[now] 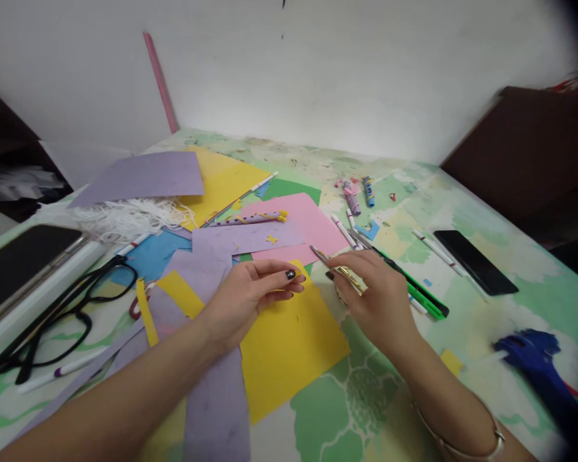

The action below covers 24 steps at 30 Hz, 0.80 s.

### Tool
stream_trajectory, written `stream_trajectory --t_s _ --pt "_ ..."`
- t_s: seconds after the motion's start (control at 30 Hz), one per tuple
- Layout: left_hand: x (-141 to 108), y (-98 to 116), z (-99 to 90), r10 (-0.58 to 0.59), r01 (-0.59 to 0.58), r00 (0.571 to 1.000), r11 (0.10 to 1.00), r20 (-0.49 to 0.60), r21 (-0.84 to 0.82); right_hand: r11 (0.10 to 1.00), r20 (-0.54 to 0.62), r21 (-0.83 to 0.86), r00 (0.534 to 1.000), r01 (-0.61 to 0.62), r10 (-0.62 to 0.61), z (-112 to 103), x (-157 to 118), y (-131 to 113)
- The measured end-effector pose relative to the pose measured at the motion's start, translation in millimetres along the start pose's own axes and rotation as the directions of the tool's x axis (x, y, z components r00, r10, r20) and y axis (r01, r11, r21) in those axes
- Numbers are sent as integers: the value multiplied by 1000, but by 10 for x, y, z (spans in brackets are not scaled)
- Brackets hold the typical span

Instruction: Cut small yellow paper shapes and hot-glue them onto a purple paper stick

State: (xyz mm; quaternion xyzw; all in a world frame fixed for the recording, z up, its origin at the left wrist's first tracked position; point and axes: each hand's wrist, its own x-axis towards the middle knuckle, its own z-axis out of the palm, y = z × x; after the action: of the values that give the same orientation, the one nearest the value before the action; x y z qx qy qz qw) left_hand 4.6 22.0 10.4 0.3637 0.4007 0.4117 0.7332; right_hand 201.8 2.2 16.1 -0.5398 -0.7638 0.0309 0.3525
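Note:
My left hand (255,289) is closed in a pinch above a yellow sheet (293,346); a small bit of yellow shows at its fingertips, too small to make out. Gold-handled scissors (349,279) are in my right hand (378,298), their tips pointing up and left toward my left fingers. Beyond the hands lies a purple strip (212,240) with a small yellow cutout (271,239) on it. A spotted purple paper roll (250,219) with a yellow end rests just behind, partly over a pink sheet (322,224).
Black glasses (77,314), white string (135,221) and a purple sheet (149,176) are at the left. To the right are a green cutter (426,298), a black phone (474,260), a blue glue gun (534,359) and markers (438,250). Small decorated rolls (368,191) stand farther back.

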Motion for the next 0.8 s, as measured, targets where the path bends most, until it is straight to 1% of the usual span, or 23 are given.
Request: stream_trajectory --t_s 0.07,0.13,0.23,0.33,0.47,0.57,0.63,0.7,0.73,0.77,0.8 --pt "-8 -41 7 -21 21 1000 1000 21 2 981 -3 194 1000 22 -22 20 -21 -88" --pt "-14 -75 12 -33 33 999 999 36 -12 955 24 296 1000 -1 -6 58 -44 -146" --pt "-25 -99 22 -36 38 997 999 67 -27 930 66 359 996 -78 58 103 -64 -181" --pt "-40 -96 40 -22 25 998 999 62 -36 891 111 424 986 -161 126 113 -62 -205" --pt "-56 -91 73 5 -4 999 999 45 -39 783 173 569 967 -251 185 121 -51 -241" --pt "-63 -89 99 42 -41 997 999 58 -15 714 205 626 949 -315 238 146 -49 -244" --pt "-70 -86 116 91 -94 994 994 59 50 683 237 642 937 -349 256 162 -48 -236" --pt "-79 -84 128 173 -180 983 968 58 175 647 267 665 928 -374 262 170 -45 -228" --pt "-86 -86 130 235 -241 970 935 56 261 628 281 675 922 -387 266 171 -43 -225" --pt "-94 -90 129 317 -316 947 877 59 363 612 289 683 917 -399 275 171 -43 -223" --pt "-102 -98 126 419 -399 905 785 69 474 600 287 688 913 -408 291 171 -43 -222"
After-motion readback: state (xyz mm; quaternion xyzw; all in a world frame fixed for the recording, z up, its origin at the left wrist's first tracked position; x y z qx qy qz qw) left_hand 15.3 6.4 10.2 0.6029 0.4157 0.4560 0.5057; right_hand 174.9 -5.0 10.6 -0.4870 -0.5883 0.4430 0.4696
